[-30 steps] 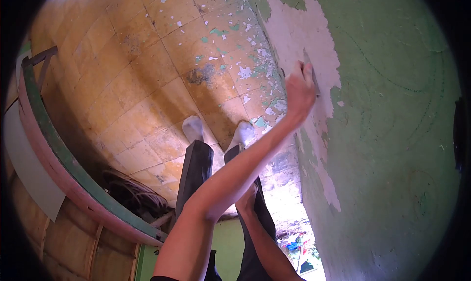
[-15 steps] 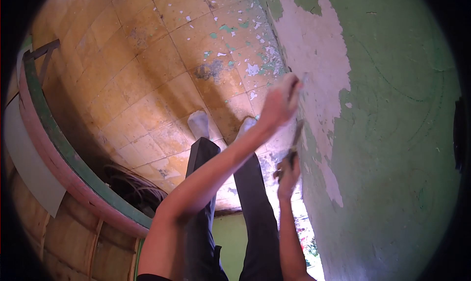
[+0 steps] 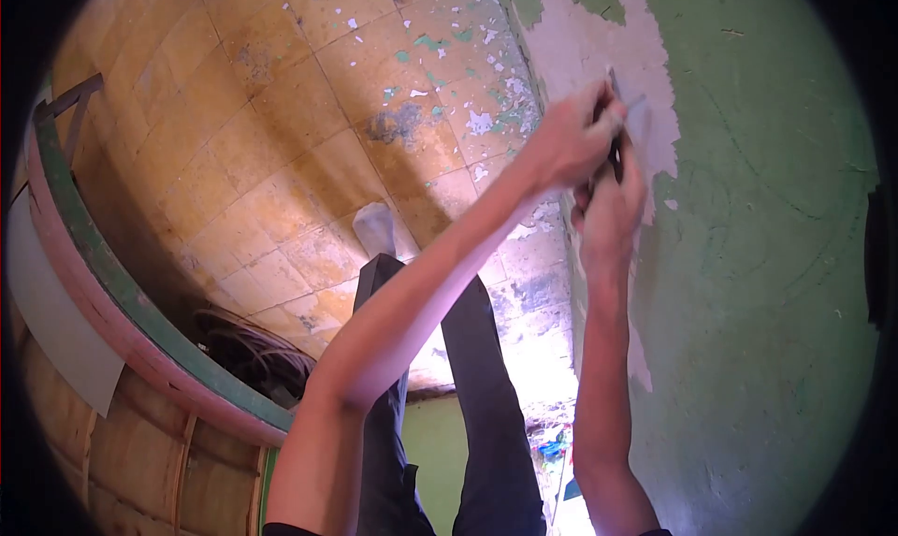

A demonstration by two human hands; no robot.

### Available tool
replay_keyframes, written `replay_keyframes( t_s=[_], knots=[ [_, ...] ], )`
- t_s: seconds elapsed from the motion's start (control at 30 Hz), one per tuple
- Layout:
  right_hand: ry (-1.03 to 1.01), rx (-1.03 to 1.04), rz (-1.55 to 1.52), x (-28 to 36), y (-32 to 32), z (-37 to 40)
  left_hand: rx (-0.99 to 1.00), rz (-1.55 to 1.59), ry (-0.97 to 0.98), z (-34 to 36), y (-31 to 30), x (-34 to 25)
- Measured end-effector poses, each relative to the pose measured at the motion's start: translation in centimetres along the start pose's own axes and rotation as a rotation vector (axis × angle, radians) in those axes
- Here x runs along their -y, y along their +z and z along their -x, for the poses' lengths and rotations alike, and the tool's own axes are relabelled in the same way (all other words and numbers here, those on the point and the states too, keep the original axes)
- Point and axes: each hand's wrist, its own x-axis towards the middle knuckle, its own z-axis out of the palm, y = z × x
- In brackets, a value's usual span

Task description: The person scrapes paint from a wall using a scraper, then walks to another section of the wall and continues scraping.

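Observation:
My left hand [image 3: 572, 141] is closed beside the peeled patch [image 3: 566, 45] of the green wall [image 3: 767, 283]. Just below it, my right hand [image 3: 613, 220] is closed around a dark, narrow tool [image 3: 615, 154], and the two hands nearly meet. The fingers hide most of the tool. A small pale, blurred piece shows by my left fingertips; what it is cannot be made out. Bare pale plaster with ragged paint edges lies behind both hands.
Paint flakes [image 3: 479, 123] litter the tiled floor [image 3: 281, 96] along the wall. One foot [image 3: 376, 227] and dark trouser legs [image 3: 486, 396] are below me. At the left are a curved green and pink edge [image 3: 122, 297] and a dark coiled bundle [image 3: 251, 354].
My right hand has moved up along the wall with the dark tool. My left hand has shifted slightly up and right, and the hands are now close together.

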Motion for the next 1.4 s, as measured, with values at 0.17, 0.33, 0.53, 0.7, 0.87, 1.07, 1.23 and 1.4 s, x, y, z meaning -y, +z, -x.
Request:
replay_keyframes(
  t_s=[0.17,0.33,0.53,0.7,0.87,1.07,1.23,1.4],
  knots=[
    [-0.058,-0.030,0.086,-1.6,2.5,-1.5,0.039,0.102,-0.012,-1.8,-1.2,2.1],
    [0.012,0.018,-0.041,-0.1,1.1,-0.6,0.024,0.017,0.045,-0.6,-0.1,0.8],
    [-0.130,-0.016,0.068,-2.4,1.6,-1.9,0.076,0.101,-0.087,-2.1,-1.3,2.8],
    [-0.191,0.020,0.144,-3.1,2.1,-4.4,0.021,0.020,-0.021,-2.4,-0.7,2.8],
    [-0.133,0.000,0.140,-2.5,2.0,-3.0,0.082,-0.001,-0.103,-2.3,-1.4,2.9],
    [-0.114,0.049,0.239,-2.2,2.9,-6.5,0.001,0.081,-0.074,-6.3,-2.3,6.0],
    [-0.198,0.030,0.218,-5.1,1.6,-4.8,0.030,0.035,-0.088,-3.2,-0.9,5.9],
    [-0.331,0.052,0.180,-5.0,2.1,-6.3,0.018,0.043,-0.074,-4.1,-1.3,4.7]
  ],
)
